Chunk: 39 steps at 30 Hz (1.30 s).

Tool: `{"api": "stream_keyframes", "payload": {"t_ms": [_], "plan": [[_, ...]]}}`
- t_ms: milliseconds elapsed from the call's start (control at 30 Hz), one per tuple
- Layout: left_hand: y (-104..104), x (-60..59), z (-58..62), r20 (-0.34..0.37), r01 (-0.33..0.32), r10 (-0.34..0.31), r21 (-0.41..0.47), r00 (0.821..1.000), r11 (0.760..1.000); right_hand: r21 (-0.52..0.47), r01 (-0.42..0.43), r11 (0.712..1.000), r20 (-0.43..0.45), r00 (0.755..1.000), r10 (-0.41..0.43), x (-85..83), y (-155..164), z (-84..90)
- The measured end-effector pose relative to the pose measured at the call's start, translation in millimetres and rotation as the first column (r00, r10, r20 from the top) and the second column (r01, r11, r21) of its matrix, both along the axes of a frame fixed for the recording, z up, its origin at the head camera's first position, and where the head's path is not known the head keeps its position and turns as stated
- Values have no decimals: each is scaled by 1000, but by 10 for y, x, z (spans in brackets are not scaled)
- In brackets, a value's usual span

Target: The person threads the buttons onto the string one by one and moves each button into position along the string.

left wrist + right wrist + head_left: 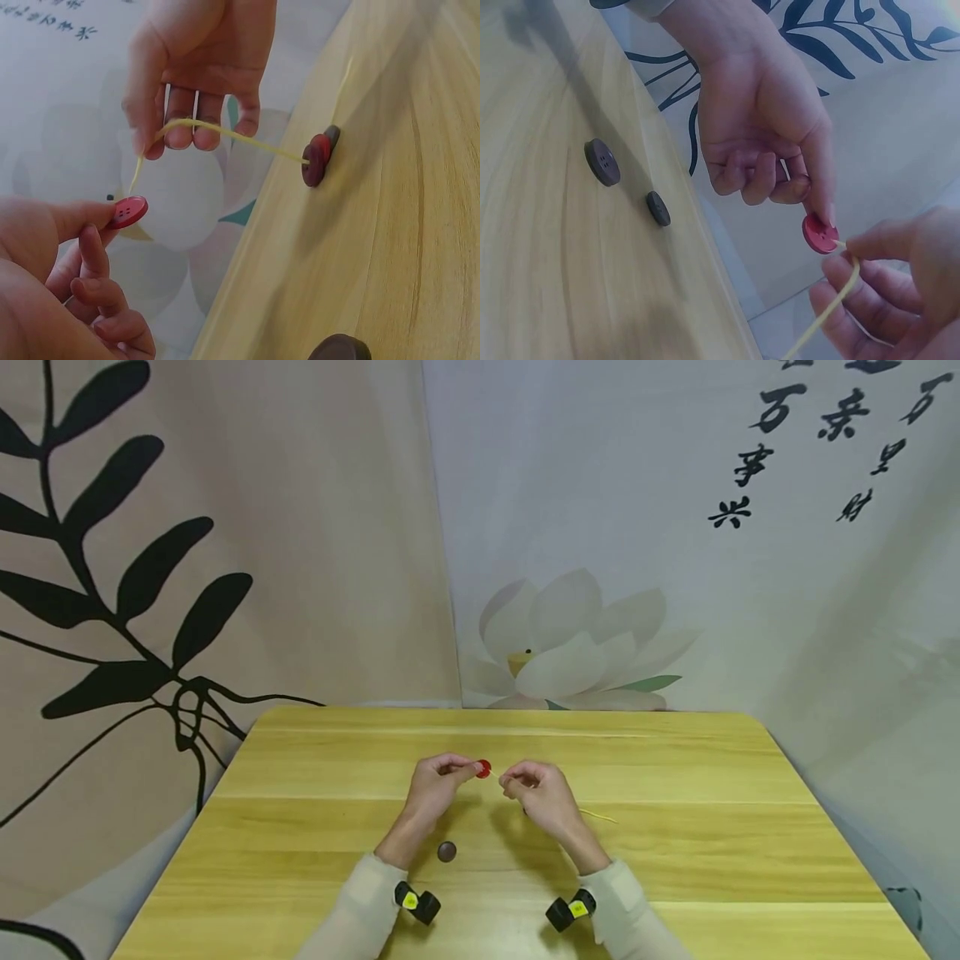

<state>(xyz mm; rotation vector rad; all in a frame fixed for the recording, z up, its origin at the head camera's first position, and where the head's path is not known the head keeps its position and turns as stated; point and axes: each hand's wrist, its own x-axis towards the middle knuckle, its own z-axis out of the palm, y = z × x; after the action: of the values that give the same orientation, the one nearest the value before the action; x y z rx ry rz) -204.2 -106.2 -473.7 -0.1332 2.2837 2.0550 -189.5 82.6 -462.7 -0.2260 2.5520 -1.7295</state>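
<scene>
My left hand (432,792) pinches a red button (129,213) between thumb and fingertips, raised over the far part of the table. Just right of it, my right hand (546,797) pinches a yellow string (826,312) near its end. That end meets the red button's face at the holes; whether it passes through, I cannot tell. In the left wrist view the string runs back to a dark red button (313,166), a red one (324,142) and a dark one (334,135), bunched together on the tabletop. The right hand mostly covers this bunch in the head view.
A large brown button (447,852) lies on the wooden table (675,860) between the forearms. A smaller dark button (658,208) is near it in the right wrist view. The string's tail (598,816) stretches right of the right wrist. Printed cloth hangs behind the table.
</scene>
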Motion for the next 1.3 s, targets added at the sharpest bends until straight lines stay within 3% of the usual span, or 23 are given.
{"api": "stream_keyframes", "payload": {"t_ms": [600,1300], "plan": [[36,34,28,-2,7,-7,-3,1000,1000,-36,-39,999,-36,999,37,10,40,-8],[61,36,14,-10,12,-12,-33,1000,999,1,-41,999,-56,998,41,4,-9,-61]]}}
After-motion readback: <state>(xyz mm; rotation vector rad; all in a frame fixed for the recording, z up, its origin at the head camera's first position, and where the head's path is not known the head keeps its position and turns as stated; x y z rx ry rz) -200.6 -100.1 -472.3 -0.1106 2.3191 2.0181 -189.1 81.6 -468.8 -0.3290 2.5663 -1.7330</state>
